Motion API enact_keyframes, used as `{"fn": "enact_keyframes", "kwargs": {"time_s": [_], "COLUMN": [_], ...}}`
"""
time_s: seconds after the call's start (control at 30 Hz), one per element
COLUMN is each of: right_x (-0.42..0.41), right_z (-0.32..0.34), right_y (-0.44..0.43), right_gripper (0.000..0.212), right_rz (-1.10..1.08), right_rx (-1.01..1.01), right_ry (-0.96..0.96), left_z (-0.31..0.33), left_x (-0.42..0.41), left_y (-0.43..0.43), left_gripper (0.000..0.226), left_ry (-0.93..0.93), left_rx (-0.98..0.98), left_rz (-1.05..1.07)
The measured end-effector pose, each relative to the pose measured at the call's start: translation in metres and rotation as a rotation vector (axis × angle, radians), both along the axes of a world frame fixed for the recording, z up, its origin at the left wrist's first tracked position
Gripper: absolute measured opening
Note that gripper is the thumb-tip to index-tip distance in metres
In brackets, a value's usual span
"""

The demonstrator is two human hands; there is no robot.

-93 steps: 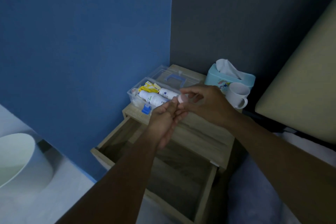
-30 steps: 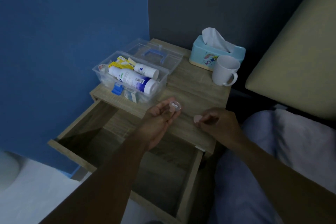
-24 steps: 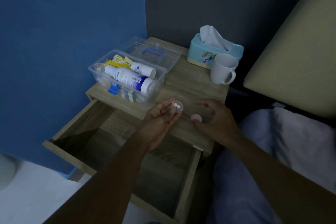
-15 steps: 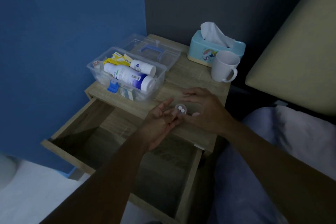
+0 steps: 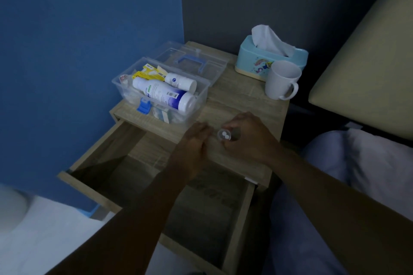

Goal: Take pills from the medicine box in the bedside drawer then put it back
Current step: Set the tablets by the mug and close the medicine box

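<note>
Two white pills point(image 5: 224, 135) lie in a small clear cup point(image 5: 224, 135), and I see my right hand point(image 5: 248, 138) holding that cup just above the nightstand point(image 5: 241, 105), near its front edge. The right fingers point(image 5: 240, 118) curl around the cup's far side, and the thumb comes in below it, so the grip is a light pinch and not a fist. My left hand point(image 5: 194, 147) sits just beside the cup on its left, fingers straight and close together, holding nothing; its blurred fingertips point(image 5: 204, 128) are near the cup, but I cannot tell if they touch it.

Behind the hands, the medicine box point(image 5: 161, 94) stands on the nightstand's left front part, lid point(image 5: 192, 62) swung back flat behind it. Inside lie a large white bottle point(image 5: 164, 94) on its side, a smaller white bottle point(image 5: 180, 81) behind it, and yellow packets point(image 5: 148, 72). A blue latch point(image 5: 143, 105) hangs at the box's front wall. At the far right of the top stand a tissue box point(image 5: 266, 60) and, touching or just before it, a white mug point(image 5: 282, 82).

Below my forearms the drawer point(image 5: 125, 145) is pulled out wide, its inside dark. My left forearm crosses over it and hides part of its floor. A blue wall point(image 5: 89, 29) rises left, and a pillow point(image 5: 366, 163) lies right.
</note>
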State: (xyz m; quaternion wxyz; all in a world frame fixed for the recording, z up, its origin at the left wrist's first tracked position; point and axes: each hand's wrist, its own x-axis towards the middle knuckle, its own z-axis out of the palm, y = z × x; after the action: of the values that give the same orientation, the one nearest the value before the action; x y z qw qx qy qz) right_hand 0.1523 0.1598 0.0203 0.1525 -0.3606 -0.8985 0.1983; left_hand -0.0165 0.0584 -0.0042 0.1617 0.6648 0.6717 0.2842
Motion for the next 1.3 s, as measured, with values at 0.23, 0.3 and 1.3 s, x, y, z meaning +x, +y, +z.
{"fn": "enact_keyframes", "kwargs": {"time_s": [0.23, 0.3, 1.3], "right_x": [0.004, 0.011, 0.041], "right_z": [0.0, 0.004, 0.02], "right_y": [0.001, 0.003, 0.095], "right_gripper": [0.031, 0.052, 0.035], "right_rz": [-0.046, -0.173, -1.037], "right_rx": [-0.035, -0.074, -0.079], "right_ry": [-0.006, 0.078, 0.535], "left_z": [-0.004, -0.003, 0.024], "left_x": [0.004, 0.004, 0.016], "left_y": [0.001, 0.003, 0.101], "left_gripper": [0.064, 0.068, 0.083], "left_ry": [0.328, 0.335, 0.457], "left_rx": [-0.146, -0.163, -0.52], "left_rz": [-0.052, -0.06, -0.197]}}
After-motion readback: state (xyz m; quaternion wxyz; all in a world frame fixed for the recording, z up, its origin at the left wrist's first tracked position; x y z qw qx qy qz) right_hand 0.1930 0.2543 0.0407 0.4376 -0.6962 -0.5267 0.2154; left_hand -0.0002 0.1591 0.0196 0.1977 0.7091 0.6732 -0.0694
